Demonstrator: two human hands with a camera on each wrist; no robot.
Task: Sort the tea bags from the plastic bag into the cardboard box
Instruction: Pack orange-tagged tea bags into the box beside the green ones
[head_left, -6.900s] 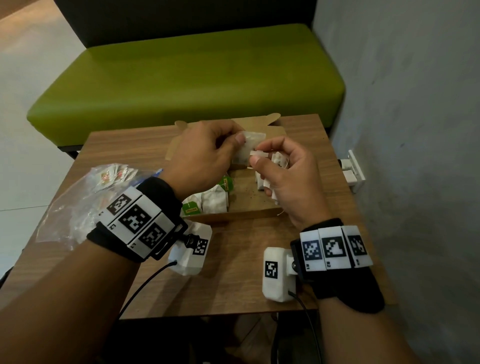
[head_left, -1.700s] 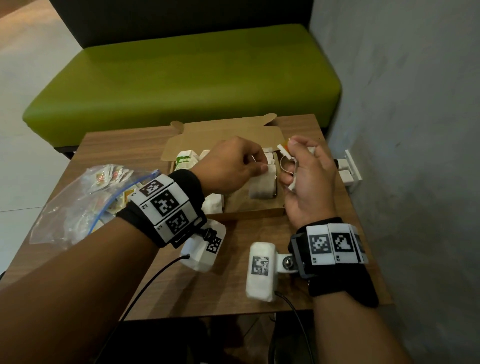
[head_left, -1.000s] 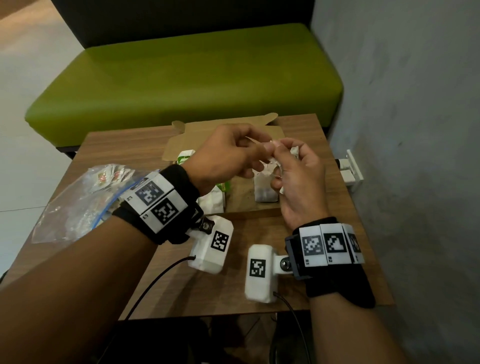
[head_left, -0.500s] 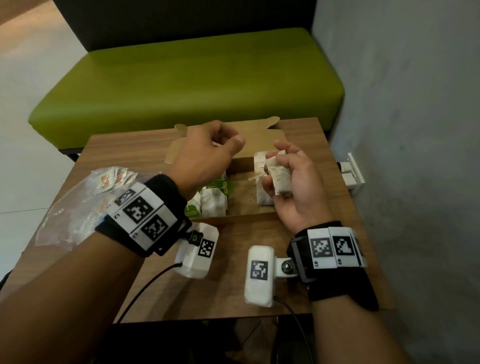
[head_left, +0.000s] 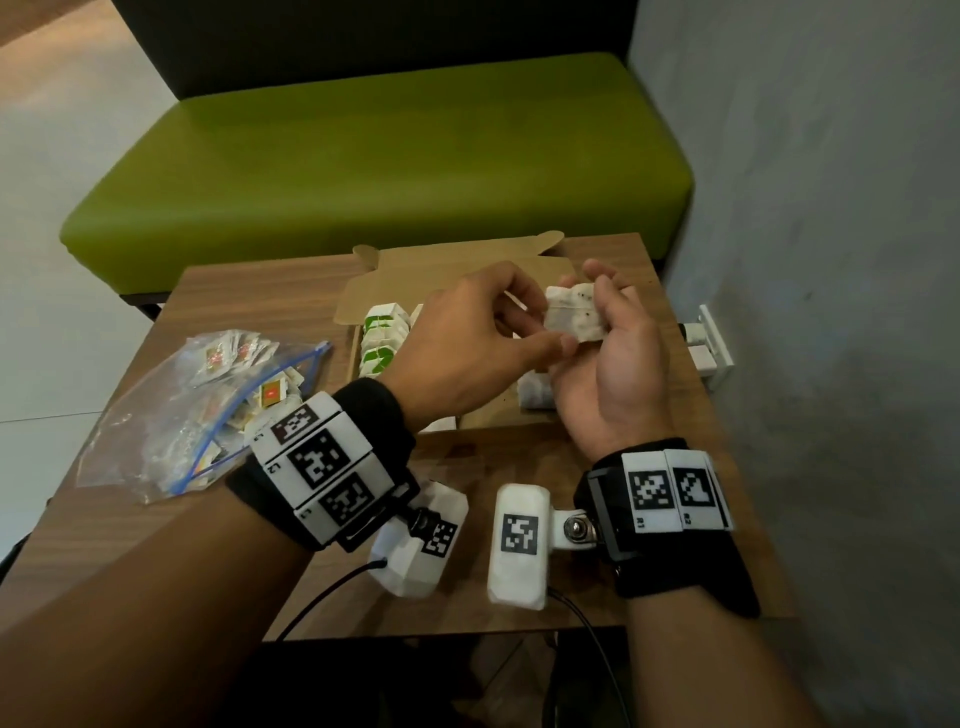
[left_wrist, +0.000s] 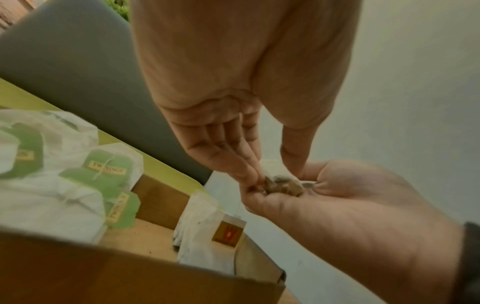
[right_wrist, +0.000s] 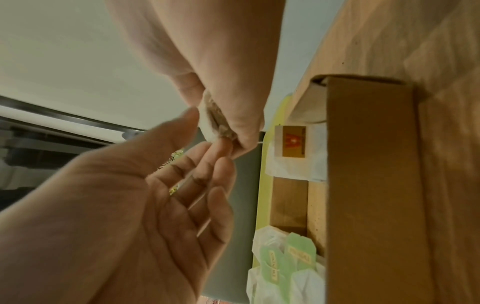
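Note:
Both hands meet above the open cardboard box (head_left: 519, 415), and a white tea bag (head_left: 571, 312) is held between them. My left hand (head_left: 545, 327) pinches its near end with thumb and fingers. My right hand (head_left: 602, 306) cradles it, thumb on one side and fingertips on the other. The left wrist view shows the pinched tea bag (left_wrist: 280, 185) lying against the right palm (left_wrist: 350, 205). Green-tagged tea bags (head_left: 382, 338) fill the box's left side. A red-tagged one (left_wrist: 207, 236) lies at the right. The clear plastic bag (head_left: 208, 405) of tea bags lies left of the box.
The small wooden table (head_left: 260, 291) stands against a grey wall (head_left: 831, 260) on the right, where a white socket block (head_left: 711, 348) sits. A green bench (head_left: 389, 156) runs behind the table. The box's lid flap (head_left: 467, 260) lies open toward the bench.
Half a second ago my right hand alone gripped the tea bag while the left hovered apart. The left hand has now come across and pinches the bag's near end.

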